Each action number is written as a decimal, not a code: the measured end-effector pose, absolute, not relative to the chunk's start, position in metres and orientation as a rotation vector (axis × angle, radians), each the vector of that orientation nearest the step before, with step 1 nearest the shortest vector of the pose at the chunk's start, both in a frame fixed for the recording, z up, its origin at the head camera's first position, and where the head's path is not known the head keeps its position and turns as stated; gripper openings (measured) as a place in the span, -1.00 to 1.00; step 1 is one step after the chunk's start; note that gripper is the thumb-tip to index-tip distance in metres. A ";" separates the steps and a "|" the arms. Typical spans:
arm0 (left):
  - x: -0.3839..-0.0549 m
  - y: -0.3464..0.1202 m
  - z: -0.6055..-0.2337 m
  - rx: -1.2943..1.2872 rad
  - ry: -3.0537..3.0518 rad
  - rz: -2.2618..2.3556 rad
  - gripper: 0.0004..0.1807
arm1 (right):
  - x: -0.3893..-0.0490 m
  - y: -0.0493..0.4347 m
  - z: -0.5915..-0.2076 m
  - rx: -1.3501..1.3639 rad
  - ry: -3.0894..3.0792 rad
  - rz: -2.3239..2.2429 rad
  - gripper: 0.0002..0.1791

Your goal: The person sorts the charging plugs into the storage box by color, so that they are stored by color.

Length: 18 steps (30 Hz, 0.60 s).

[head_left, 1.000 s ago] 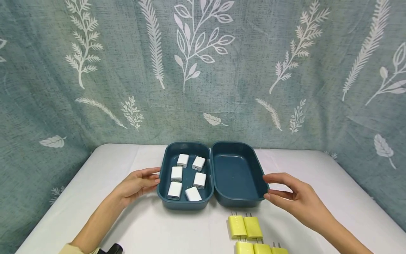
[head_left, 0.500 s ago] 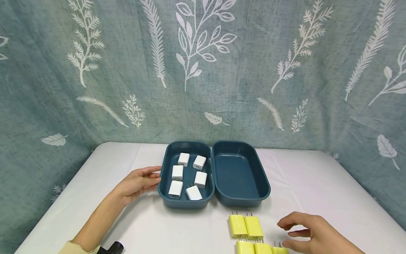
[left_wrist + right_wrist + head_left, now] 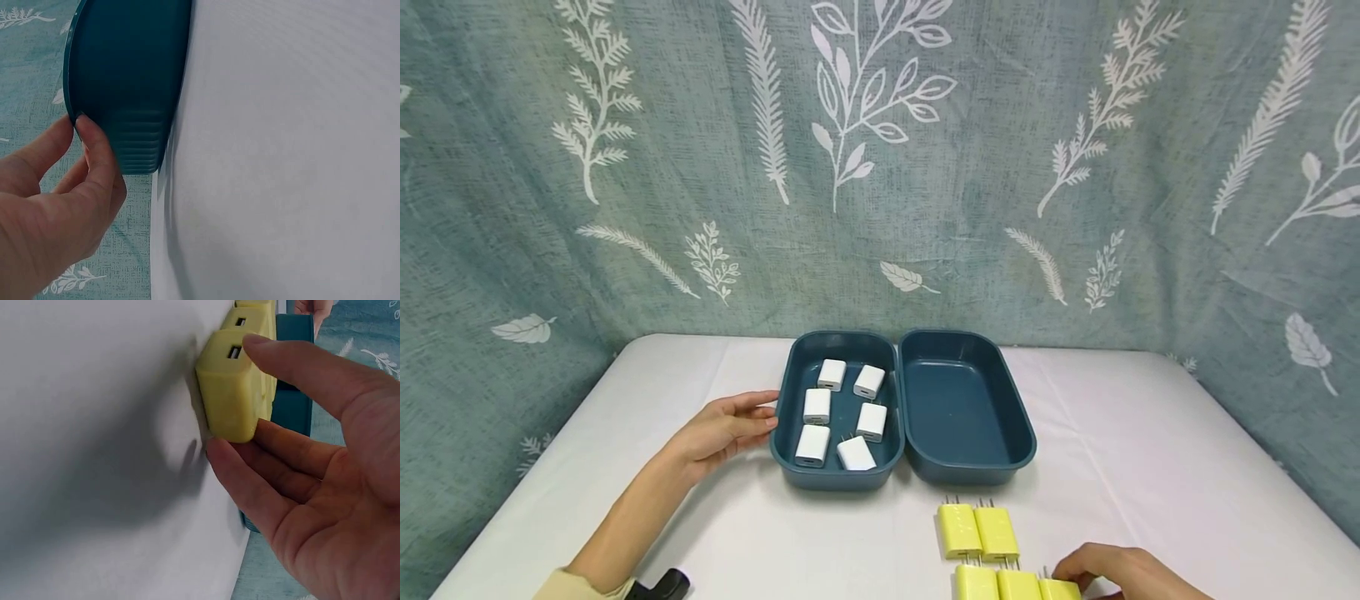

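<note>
My left hand (image 3: 722, 432) rests its fingertips on the outer left rim of a dark blue tray (image 3: 837, 479), which holds several white USB charger plugs (image 3: 817, 406). In the left wrist view, the fingertips meet that tray's rim. At the lower right, my right hand (image 3: 1131, 573) is at the rightmost yellow USB charger plug (image 3: 1060, 590). In the right wrist view, its thumb lies by the port of this yellow plug (image 3: 228, 403) and the other fingers curl at its far side and lower edge.
A second dark blue tray (image 3: 968, 475), with nothing in it, stands against the first. More yellow charger plugs (image 3: 958, 532) lie side by side in front of it, prongs pointing away. The white tabletop (image 3: 820, 542) ends at a leaf-patterned curtain (image 3: 880, 308).
My right hand has left the right tray's side and come down to the rightmost yellow charger plug. My left hand stays at the left tray.
</note>
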<state>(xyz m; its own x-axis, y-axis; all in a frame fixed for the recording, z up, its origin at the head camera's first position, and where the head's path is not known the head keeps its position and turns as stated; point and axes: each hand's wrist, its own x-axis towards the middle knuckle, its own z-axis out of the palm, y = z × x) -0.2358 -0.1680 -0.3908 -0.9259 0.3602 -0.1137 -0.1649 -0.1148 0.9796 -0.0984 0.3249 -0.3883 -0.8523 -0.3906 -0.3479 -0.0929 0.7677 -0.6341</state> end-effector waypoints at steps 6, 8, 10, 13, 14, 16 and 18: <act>-0.235 -0.168 -0.391 0.216 1.816 2.099 -0.36 | -0.099 0.323 -0.392 -0.350 2.523 -0.848 -0.55; -0.235 -0.168 -0.391 0.216 1.814 2.101 -0.36 | -0.100 0.324 -0.390 -0.357 2.511 -0.862 -0.55; -0.235 -0.168 -0.390 0.213 1.813 2.103 -0.36 | -0.102 0.325 -0.386 -0.377 2.493 -0.883 -0.56; -0.236 -0.168 -0.391 0.211 1.811 2.106 -0.36 | -0.104 0.327 -0.378 -0.422 2.473 -0.902 -0.55; -0.236 -0.168 -0.391 0.211 1.811 2.106 -0.36 | -0.105 0.328 -0.376 -0.439 2.476 -0.901 -0.53; -0.236 -0.168 -0.391 0.214 1.810 2.105 -0.36 | -0.105 0.329 -0.371 -0.470 2.490 -0.905 -0.51; -0.236 -0.169 -0.392 0.220 1.809 2.105 -0.36 | -0.106 0.329 -0.367 -0.501 2.506 -0.915 -0.49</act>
<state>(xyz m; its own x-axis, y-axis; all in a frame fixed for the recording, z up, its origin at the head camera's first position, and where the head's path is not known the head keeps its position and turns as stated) -0.2363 -0.1686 -0.3923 -0.9247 0.3639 -0.1119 -0.1654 -0.1193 0.9790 -0.1062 0.3289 -0.3674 -0.8451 -0.4651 -0.2636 -0.1858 0.7180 -0.6708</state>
